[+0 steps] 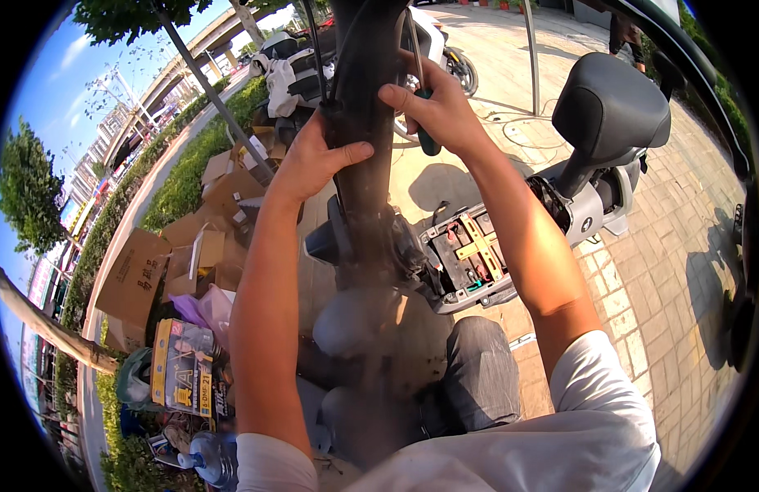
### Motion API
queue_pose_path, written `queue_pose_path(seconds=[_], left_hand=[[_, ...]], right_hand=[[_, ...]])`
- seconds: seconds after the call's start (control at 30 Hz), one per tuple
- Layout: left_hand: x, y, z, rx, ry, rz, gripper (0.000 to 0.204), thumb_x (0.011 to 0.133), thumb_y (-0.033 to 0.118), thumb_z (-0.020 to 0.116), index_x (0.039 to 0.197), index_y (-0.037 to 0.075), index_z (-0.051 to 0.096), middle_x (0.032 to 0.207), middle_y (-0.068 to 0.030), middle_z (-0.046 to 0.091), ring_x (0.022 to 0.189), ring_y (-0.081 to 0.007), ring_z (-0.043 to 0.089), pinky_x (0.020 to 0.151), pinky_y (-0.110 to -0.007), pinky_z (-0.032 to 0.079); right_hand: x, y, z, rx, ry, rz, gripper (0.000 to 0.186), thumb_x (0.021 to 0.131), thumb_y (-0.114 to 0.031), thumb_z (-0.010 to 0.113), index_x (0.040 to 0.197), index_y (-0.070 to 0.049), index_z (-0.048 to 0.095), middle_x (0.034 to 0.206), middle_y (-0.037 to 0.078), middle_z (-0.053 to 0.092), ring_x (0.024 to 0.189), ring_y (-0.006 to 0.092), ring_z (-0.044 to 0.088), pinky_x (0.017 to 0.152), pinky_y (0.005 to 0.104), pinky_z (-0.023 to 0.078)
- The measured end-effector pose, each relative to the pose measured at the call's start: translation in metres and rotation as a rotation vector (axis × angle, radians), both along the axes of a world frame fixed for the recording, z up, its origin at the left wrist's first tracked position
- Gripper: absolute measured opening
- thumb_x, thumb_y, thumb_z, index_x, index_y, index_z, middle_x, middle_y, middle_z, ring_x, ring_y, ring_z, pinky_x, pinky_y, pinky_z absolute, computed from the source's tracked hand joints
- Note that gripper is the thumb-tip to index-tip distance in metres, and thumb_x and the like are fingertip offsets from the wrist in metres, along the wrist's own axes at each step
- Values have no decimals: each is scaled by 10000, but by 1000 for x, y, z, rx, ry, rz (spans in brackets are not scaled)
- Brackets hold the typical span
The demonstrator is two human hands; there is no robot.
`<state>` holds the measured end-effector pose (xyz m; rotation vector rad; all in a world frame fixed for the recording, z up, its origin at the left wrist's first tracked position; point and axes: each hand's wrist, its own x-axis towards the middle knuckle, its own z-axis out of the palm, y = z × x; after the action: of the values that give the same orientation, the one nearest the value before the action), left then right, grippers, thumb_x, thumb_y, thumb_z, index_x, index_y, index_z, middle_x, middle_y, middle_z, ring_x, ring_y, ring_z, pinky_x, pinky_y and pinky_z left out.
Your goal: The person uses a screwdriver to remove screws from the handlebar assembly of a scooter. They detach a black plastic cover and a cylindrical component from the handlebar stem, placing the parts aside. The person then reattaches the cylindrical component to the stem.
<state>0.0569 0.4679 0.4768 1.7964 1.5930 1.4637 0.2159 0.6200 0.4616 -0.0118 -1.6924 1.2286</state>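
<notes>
A dark steering column [365,123] of an electric scooter rises through the upper middle. My left hand [312,157] is closed around its left side, thumb laid across the front; the other fingers are hidden behind it. At its right side is my right hand [441,107], which holds a screwdriver [429,135] with a dark green handle, its thin shaft pointing up. The thumb and fingers of that hand also reach the column. Below my right forearm, the scooter's floor compartment [470,254] lies uncovered, showing a battery, an orange-yellow bracket and wires.
A black scooter seat [613,102] stands to the right on paving. On the left are cardboard boxes [133,279], a yellow-and-blue battery carton [182,369] and a clear water jug [211,459]. A white motorbike [429,49] is parked beyond. Grey posts [534,57] stand behind.
</notes>
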Motion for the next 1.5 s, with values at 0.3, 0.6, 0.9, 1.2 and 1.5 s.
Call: queue_pose_path(seconds=[0.3, 0.6, 0.9, 1.2, 1.5], left_hand=[[2, 2, -6, 24, -34, -16, 639, 781, 210, 841, 1296, 16, 517, 1163, -67, 642, 1049, -172, 612, 934, -326, 492], [4, -6, -12, -52, -46, -1, 731, 716, 158, 869, 1326, 16, 491, 1195, -62, 615, 1099, -163, 578, 968, -331, 466], [-3, 2, -23, 3, -86, -19, 710, 737, 170, 866, 1329, 25, 501, 1199, -51, 623, 1070, -156, 600, 941, -317, 486], [5, 12, -43, 173, -208, 50, 576, 903, 431, 690, 1270, 14, 539, 1125, -46, 626, 1032, -146, 570, 899, -293, 462], [-9, 22, -52, 165, -200, 110, 537, 943, 473, 621, 1207, 7, 596, 1090, -48, 643, 962, -139, 569, 864, -278, 454]], right_hand=[[2, -6, 0, -24, 39, 42, 760, 806, -415, 806, 1376, -22, 493, 912, 52, 672, 568, 72, 568, 477, 225, 461], [0, -1, 1, 11, 56, 73, 749, 804, -424, 808, 1364, -26, 509, 914, 53, 669, 598, 66, 563, 475, 231, 449], [-1, 0, 1, -1, 34, 72, 726, 806, -424, 805, 1345, -28, 524, 867, 57, 666, 544, 69, 544, 465, 236, 442], [-1, -28, -41, -157, 126, -93, 721, 791, -406, 820, 1323, 0, 552, 1040, 91, 690, 712, 107, 614, 606, 261, 504], [-34, -65, -103, -104, -104, -166, 774, 703, -385, 876, 1256, 57, 566, 1109, 204, 685, 1019, 314, 680, 875, 372, 519]])
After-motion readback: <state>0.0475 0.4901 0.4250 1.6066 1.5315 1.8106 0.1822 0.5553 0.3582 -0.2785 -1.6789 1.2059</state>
